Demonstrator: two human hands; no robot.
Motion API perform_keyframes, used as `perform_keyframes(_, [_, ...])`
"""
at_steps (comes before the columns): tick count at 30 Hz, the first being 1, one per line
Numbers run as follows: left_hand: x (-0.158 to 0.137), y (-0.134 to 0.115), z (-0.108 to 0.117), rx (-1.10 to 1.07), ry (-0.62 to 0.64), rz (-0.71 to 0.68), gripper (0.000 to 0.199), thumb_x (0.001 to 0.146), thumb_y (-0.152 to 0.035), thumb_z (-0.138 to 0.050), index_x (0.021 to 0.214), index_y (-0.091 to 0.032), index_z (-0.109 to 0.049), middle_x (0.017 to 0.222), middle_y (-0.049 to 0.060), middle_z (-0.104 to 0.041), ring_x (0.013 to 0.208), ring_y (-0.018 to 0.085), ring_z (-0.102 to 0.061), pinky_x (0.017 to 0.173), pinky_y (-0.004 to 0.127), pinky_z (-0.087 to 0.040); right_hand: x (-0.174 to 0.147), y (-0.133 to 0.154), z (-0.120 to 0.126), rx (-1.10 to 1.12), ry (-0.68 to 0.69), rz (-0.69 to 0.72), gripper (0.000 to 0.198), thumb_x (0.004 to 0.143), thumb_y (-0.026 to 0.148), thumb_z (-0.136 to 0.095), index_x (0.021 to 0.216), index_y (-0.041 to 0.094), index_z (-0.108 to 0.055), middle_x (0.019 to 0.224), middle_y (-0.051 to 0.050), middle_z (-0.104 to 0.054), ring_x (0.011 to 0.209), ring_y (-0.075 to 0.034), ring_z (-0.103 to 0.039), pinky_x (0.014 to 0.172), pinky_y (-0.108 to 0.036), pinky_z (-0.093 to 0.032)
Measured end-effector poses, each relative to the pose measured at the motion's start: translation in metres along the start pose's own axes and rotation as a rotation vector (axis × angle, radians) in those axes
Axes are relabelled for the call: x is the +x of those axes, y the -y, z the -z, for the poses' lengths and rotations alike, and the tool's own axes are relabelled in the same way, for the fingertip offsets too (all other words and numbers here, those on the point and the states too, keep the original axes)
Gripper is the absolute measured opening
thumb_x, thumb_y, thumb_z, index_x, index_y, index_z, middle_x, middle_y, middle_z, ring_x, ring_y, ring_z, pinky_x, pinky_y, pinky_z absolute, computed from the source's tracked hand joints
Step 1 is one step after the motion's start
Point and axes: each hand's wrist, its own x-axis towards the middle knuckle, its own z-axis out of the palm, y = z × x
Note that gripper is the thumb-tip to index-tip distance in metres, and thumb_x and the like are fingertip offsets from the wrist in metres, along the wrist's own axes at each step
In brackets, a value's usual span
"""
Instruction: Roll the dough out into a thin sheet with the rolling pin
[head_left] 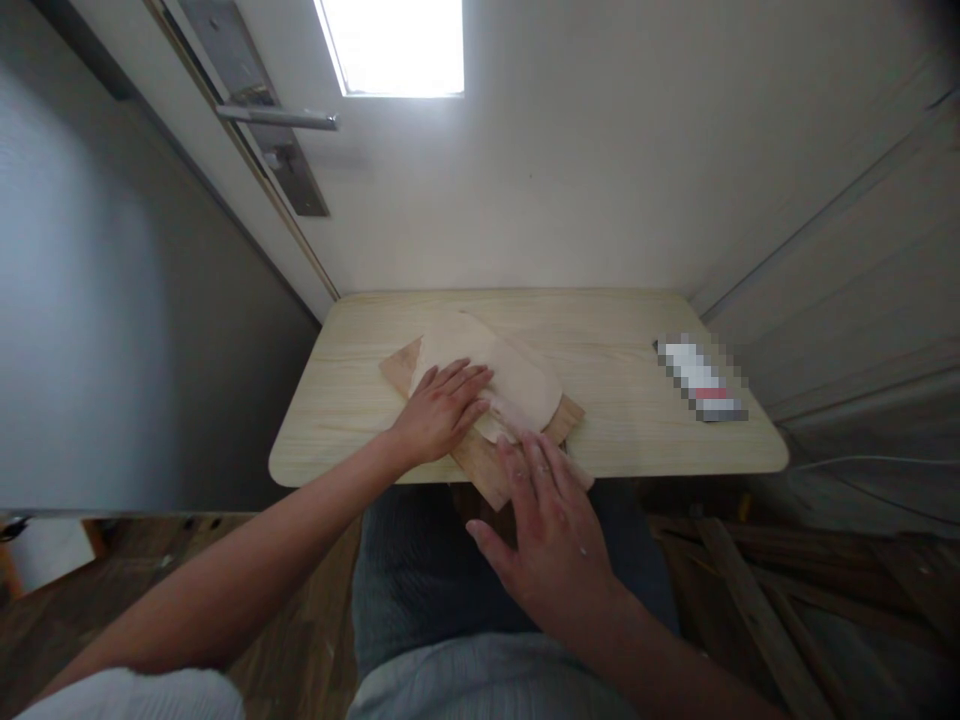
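Note:
A thin, flat sheet of pale dough [517,380] lies over a wooden board [480,465], which sits at an angle and juts past the table's front edge. My left hand [442,410] rests flat on the dough's left side, fingers stretched out. Over the near edge of the dough, my right hand [551,520] has its fingers extended and its thumb spread away. Small whitish flecks stick to that hand. Beside its fingers shows the end of a pale wooden piece [581,472]; the rest is hidden beneath the hand, so its kind cannot be made out.
The board lies on a light wooden table [337,400] with rounded corners. A phone-like item [697,378], blurred by pixels, is on the table's right side. Behind stands a white door [562,200] with a metal handle [281,117]. Wooden slats [757,610] are low at the right.

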Motion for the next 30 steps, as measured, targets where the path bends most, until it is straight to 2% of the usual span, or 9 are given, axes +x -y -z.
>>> perform_keyframes(7, [-0.009, 0.001, 0.003, -0.003, -0.008, -0.008, 0.053, 0.106, -0.047, -0.034, 0.155, -0.027, -0.039, 0.160, 0.005, -0.044, 0.153, 0.025, -0.029, 0.122, 0.055, -0.027, -0.003, 0.004, 0.006, 0.020, 0.018, 0.031, 0.077, 0.091, 0.054, -0.060, 0.153, 0.012, -0.040, 0.155, -0.021, -0.043, 0.146, -0.038, -0.034, 0.115, -0.058, -0.038])
perform_keyframes(10, [-0.013, 0.003, 0.002, -0.004, -0.018, -0.009, 0.053, 0.106, -0.047, -0.035, 0.154, -0.027, -0.041, 0.160, 0.005, -0.044, 0.153, 0.025, -0.029, 0.122, 0.054, -0.028, 0.002, -0.001, 0.011, 0.035, 0.010, 0.029, 0.072, 0.092, 0.054, -0.059, 0.150, 0.014, -0.044, 0.152, -0.018, -0.048, 0.141, -0.035, -0.041, 0.114, -0.057, -0.037])
perform_keyframes(14, [-0.017, 0.001, 0.001, -0.008, -0.034, 0.004, 0.054, 0.105, -0.047, -0.036, 0.155, -0.026, -0.040, 0.160, 0.006, -0.044, 0.153, 0.025, -0.028, 0.122, 0.053, -0.028, 0.018, -0.022, 0.010, 0.051, -0.010, -0.055, 0.054, 0.094, 0.044, -0.058, 0.142, 0.018, -0.052, 0.138, -0.014, -0.060, 0.124, -0.031, -0.055, 0.105, -0.050, -0.043])
perform_keyframes(17, [-0.020, -0.003, 0.003, -0.005, -0.029, 0.024, 0.053, 0.106, -0.047, -0.035, 0.154, -0.026, -0.041, 0.159, 0.006, -0.045, 0.153, 0.025, -0.029, 0.122, 0.054, -0.027, 0.027, -0.038, 0.000, 0.031, -0.018, -0.133, 0.040, 0.093, 0.037, -0.060, 0.130, 0.021, -0.062, 0.123, -0.011, -0.067, 0.114, -0.030, -0.057, 0.097, -0.046, -0.046])
perform_keyframes(21, [-0.019, -0.003, 0.009, -0.008, -0.027, 0.056, 0.052, 0.106, -0.049, -0.032, 0.151, -0.027, -0.045, 0.159, 0.006, -0.046, 0.151, 0.025, -0.033, 0.122, 0.057, -0.023, 0.032, -0.052, -0.013, 0.059, -0.021, -0.163, 0.030, 0.094, 0.032, -0.058, 0.120, 0.020, -0.066, 0.113, -0.010, -0.069, 0.108, -0.028, -0.059, 0.092, -0.042, -0.046])
perform_keyframes(23, [-0.016, 0.006, 0.011, 0.000, -0.092, 0.109, 0.053, 0.105, -0.051, -0.034, 0.151, -0.026, -0.045, 0.160, 0.008, -0.044, 0.149, 0.025, -0.036, 0.122, 0.054, -0.024, 0.034, -0.058, -0.015, 0.112, -0.010, -0.155, 0.029, 0.095, 0.031, -0.055, 0.119, 0.018, -0.066, 0.113, -0.011, -0.068, 0.108, -0.027, -0.060, 0.092, -0.041, -0.047])
perform_keyframes(26, [-0.012, 0.026, 0.013, 0.033, -0.210, 0.289, 0.053, 0.105, -0.049, -0.033, 0.150, -0.024, -0.046, 0.158, 0.011, -0.046, 0.147, 0.026, -0.040, 0.119, 0.052, -0.031, 0.038, -0.069, -0.014, 0.219, 0.014, -0.155, 0.030, 0.095, 0.032, -0.055, 0.118, 0.017, -0.066, 0.114, -0.011, -0.068, 0.108, -0.026, -0.061, 0.095, -0.041, -0.048])
perform_keyframes(28, [-0.012, 0.038, 0.013, 0.046, -0.205, 0.402, 0.050, 0.105, -0.046, -0.032, 0.147, -0.024, -0.048, 0.155, 0.011, -0.050, 0.145, 0.027, -0.043, 0.116, 0.054, -0.035, 0.043, -0.079, -0.012, 0.257, 0.000, -0.180, 0.031, 0.094, 0.033, -0.056, 0.118, 0.018, -0.067, 0.116, -0.011, -0.068, 0.109, -0.026, -0.062, 0.097, -0.042, -0.049])
perform_keyframes(30, [-0.016, 0.043, 0.013, 0.066, -0.172, 0.444, 0.048, 0.105, -0.045, -0.031, 0.143, -0.025, -0.052, 0.153, 0.010, -0.053, 0.143, 0.028, -0.045, 0.115, 0.059, -0.035, 0.048, -0.090, -0.010, 0.269, -0.031, -0.209, 0.032, 0.093, 0.033, -0.056, 0.119, 0.018, -0.067, 0.118, -0.012, -0.069, 0.110, -0.027, -0.062, 0.098, -0.043, -0.050])
